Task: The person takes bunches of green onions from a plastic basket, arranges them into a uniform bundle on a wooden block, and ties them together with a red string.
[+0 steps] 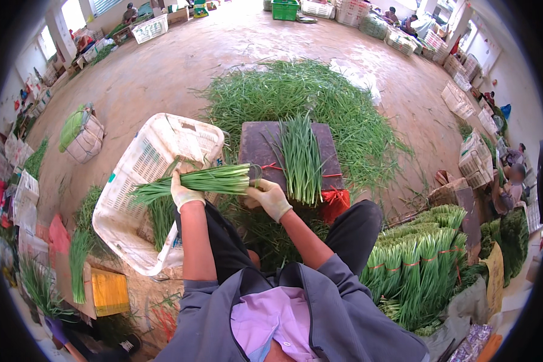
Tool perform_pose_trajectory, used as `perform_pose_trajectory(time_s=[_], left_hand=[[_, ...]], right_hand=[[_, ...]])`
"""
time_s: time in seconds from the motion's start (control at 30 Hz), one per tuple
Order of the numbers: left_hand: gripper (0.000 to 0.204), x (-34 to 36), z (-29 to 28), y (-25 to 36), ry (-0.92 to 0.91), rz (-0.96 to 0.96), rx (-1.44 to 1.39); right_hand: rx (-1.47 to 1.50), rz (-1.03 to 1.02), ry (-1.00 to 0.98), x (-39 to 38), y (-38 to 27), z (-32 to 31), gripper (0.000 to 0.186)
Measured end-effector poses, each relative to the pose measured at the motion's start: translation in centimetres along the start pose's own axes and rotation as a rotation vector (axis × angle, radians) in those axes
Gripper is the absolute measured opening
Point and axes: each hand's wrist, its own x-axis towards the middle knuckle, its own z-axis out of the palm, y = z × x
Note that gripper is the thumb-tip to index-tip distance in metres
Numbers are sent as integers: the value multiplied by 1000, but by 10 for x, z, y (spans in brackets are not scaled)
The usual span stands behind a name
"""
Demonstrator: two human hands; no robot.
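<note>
Crate point(124, 161): white, green stalks point(161, 222) inside | left hand point(183, 192): gripping stalk bundle point(217, 180)

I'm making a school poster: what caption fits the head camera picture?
Left hand holds a green bundle, right hand at one end; loose greens heaped beyond.

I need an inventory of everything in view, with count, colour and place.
Stand: one, dark purple, before the person
Large basket: one, white, left of stand
Held bunch: one, green, left of centre
Lying bunch: one, green, on stand
Bundle: one, red, stand's near right corner
Loose leaves: uncounted, green, floor beyond stand
Tied bunches: many, green, red-banded, lower right
Block: one, yellow, lower left
Green crate: one, green, far end
Other crates: many, mostly white, room edges
Other people: several, mixed colours, room edges
Left hand: one, pale glove, around held bunch
Right hand: one, pale glove, at its stem end
</note>
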Motion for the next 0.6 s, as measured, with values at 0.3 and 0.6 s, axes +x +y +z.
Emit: perform_pose_trajectory(time_s=[0.3,0.6], left_hand=[[35,-5,60,-2,501,116,77],[9,-13,62,-32,264,95,140]], right_hand=[[-1675,368,-560,-10,85,-106,37],[-794,-691,88,-11,-50,15,19]])
